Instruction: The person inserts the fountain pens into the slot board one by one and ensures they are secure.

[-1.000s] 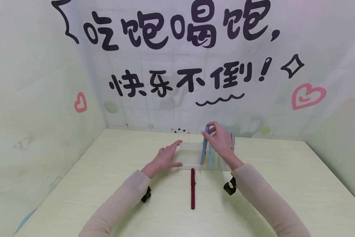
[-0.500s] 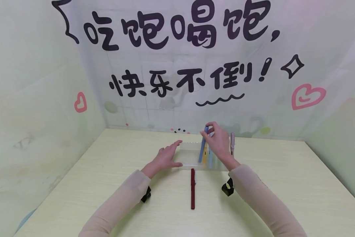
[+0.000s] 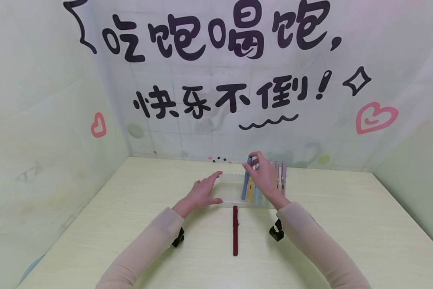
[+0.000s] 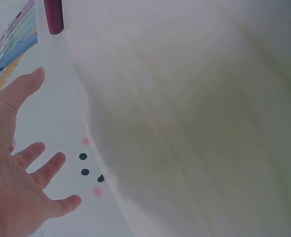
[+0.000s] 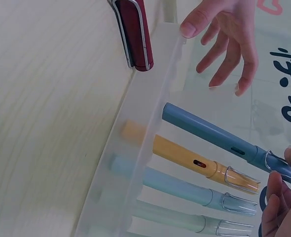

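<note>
Between the thumb and fingers of my right hand (image 3: 266,175) is the cap end of a dark blue pen (image 5: 204,131). The pen hangs slightly tilted, its lower end at the clear plastic pen holder (image 3: 231,204). Beside it in the holder stand a yellow pen (image 5: 180,155), a light blue pen (image 5: 177,190) and a pale green pen (image 5: 170,215), partly hidden by the hand in the head view. My left hand (image 3: 201,191) is at the holder's left end, fingers spread, thumb tip at the front edge.
A dark red pen (image 3: 235,230) lies on the light wooden table (image 3: 158,265) in front of the holder. Lilac pens (image 3: 283,173) stand at the holder's right end. A printed wall (image 3: 216,136) rises behind the table.
My right hand has moved a little left and down with the dark blue pen. More of the yellow and lilac pens shows now. The left hand stays put.
</note>
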A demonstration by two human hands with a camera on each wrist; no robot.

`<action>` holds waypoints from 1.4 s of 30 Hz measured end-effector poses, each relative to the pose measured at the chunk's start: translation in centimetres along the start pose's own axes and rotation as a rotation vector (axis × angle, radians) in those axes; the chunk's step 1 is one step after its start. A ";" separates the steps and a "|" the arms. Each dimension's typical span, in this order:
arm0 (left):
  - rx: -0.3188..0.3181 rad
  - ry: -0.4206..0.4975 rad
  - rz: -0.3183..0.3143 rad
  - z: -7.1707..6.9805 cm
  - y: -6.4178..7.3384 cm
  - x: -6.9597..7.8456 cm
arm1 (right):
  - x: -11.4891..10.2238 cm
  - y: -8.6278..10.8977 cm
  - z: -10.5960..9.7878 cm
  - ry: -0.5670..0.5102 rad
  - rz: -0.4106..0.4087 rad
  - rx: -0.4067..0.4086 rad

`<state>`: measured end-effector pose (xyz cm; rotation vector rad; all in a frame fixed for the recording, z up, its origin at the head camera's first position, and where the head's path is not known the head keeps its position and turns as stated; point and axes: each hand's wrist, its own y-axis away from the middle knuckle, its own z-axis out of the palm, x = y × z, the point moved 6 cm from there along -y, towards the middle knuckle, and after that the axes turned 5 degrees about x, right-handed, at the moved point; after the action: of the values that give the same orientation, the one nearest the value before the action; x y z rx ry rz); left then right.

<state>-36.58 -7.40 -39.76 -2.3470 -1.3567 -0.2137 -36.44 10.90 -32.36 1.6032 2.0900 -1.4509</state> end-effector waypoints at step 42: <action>0.001 0.013 -0.007 -0.1 0.0 0.1 | 1.0 0.5 2.1 0.144 -0.012 -0.128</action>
<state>-36.55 -7.40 -39.64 -2.3364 -1.3580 -0.2301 -37.35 9.99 -34.39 1.6939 2.2231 -1.2110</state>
